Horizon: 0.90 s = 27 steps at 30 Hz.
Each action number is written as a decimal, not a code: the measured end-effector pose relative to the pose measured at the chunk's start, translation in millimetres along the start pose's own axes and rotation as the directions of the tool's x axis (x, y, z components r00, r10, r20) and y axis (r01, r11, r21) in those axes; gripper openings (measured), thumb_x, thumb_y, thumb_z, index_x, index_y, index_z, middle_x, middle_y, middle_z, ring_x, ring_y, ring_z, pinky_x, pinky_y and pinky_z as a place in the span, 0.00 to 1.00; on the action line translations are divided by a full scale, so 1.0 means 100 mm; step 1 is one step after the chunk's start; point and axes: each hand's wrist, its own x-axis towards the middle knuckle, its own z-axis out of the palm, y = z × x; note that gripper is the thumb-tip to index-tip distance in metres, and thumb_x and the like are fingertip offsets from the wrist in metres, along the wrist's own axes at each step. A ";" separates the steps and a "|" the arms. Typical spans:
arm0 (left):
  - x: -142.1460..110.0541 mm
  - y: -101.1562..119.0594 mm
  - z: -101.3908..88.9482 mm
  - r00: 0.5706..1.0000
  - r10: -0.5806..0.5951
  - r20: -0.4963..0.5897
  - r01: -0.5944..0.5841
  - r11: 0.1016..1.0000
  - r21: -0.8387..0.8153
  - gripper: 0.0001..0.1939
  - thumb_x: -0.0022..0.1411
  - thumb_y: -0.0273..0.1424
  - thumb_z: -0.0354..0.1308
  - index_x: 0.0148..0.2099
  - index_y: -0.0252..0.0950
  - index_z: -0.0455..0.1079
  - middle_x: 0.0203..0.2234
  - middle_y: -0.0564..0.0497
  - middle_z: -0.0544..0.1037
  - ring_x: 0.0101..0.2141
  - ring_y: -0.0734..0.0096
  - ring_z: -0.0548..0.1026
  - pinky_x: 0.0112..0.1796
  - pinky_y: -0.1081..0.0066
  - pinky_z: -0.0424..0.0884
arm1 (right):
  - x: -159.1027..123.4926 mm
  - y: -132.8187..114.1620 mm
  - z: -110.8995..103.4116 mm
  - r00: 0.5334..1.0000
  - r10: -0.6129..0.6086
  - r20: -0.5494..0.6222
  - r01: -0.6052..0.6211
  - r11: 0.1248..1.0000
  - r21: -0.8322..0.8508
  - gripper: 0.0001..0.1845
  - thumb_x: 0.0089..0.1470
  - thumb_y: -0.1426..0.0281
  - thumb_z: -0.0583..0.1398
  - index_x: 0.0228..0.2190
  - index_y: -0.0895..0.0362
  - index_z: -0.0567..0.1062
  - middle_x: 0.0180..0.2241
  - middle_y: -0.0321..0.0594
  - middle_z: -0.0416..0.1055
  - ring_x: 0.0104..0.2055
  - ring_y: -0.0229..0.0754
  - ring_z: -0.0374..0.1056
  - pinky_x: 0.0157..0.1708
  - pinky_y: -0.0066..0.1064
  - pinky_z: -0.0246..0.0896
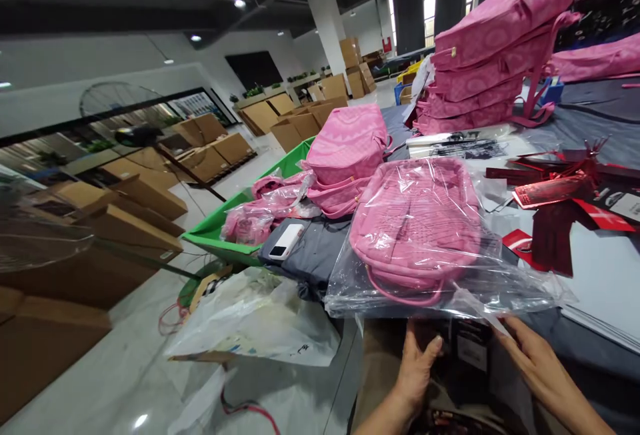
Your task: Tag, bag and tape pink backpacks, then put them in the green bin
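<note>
While both hands (fingers loose) touch plastic, bagged backpack [417, 221] lies flat.

A big table with a grey cloth top [320, 248] holds many things. A pink backpack in a clear plastic bag [417, 221] lies near the front edge. Behind it sits another pink backpack with no bag [347, 145]. A tall stack of flat pink backpacks [493, 55] stands further back. A small white and black box [286, 241] rests on the cloth at the left. Dark red paper tags [560, 195] lie spread on the right, beside white sheets of paper [605, 275].
</note>
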 end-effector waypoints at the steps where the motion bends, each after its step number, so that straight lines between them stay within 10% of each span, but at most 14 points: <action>1: -0.03 0.00 -0.01 0.999 -0.005 0.047 0.004 1.000 0.006 0.47 0.46 0.52 0.75 0.62 0.41 0.60 0.41 0.47 0.79 0.36 0.65 0.80 0.33 0.71 0.73 | -0.03 0.01 -0.01 0.999 0.013 0.031 -0.014 1.000 0.021 0.32 0.56 0.39 0.53 0.37 0.52 0.77 0.35 0.45 0.79 0.39 0.50 0.76 0.39 0.35 0.72; 7: -0.11 -0.16 0.03 0.999 0.016 0.029 -0.017 0.999 0.028 0.50 0.46 0.57 0.73 0.62 0.41 0.56 0.36 0.50 0.77 0.21 0.78 0.71 0.23 0.76 0.64 | -0.12 0.06 0.11 0.991 0.100 0.085 -0.107 0.991 0.079 0.32 0.55 0.38 0.51 0.38 0.53 0.75 0.35 0.43 0.78 0.39 0.50 0.75 0.40 0.36 0.72; 15: -0.22 0.00 -0.04 0.964 0.009 0.265 -0.099 0.940 0.326 0.33 0.49 0.64 0.65 0.26 0.34 0.78 0.23 0.51 0.72 0.29 0.69 0.69 0.37 0.68 0.67 | -0.16 0.04 0.22 0.975 0.120 0.187 -0.151 0.975 0.162 0.33 0.45 0.40 0.63 0.40 0.55 0.81 0.38 0.45 0.81 0.40 0.56 0.76 0.42 0.39 0.74; 23: -0.10 -0.11 0.31 0.917 -0.175 0.358 0.025 0.922 0.386 0.39 0.36 0.65 0.69 0.29 0.31 0.80 0.20 0.54 0.69 0.24 0.74 0.62 0.30 0.71 0.64 | -0.21 0.09 -0.02 0.921 0.111 0.373 -0.180 0.971 0.157 0.30 0.45 0.43 0.65 0.37 0.56 0.83 0.32 0.42 0.80 0.37 0.56 0.75 0.37 0.38 0.73; 27: -0.17 -0.11 0.31 0.756 -0.227 0.614 -0.108 0.882 0.459 0.36 0.49 0.64 0.64 0.42 0.37 0.83 0.30 0.50 0.80 0.31 0.64 0.75 0.37 0.68 0.71 | -0.28 0.26 -0.18 0.969 0.160 0.188 -0.164 0.986 0.006 0.31 0.44 0.42 0.63 0.35 0.56 0.82 0.35 0.44 0.81 0.37 0.56 0.77 0.37 0.37 0.73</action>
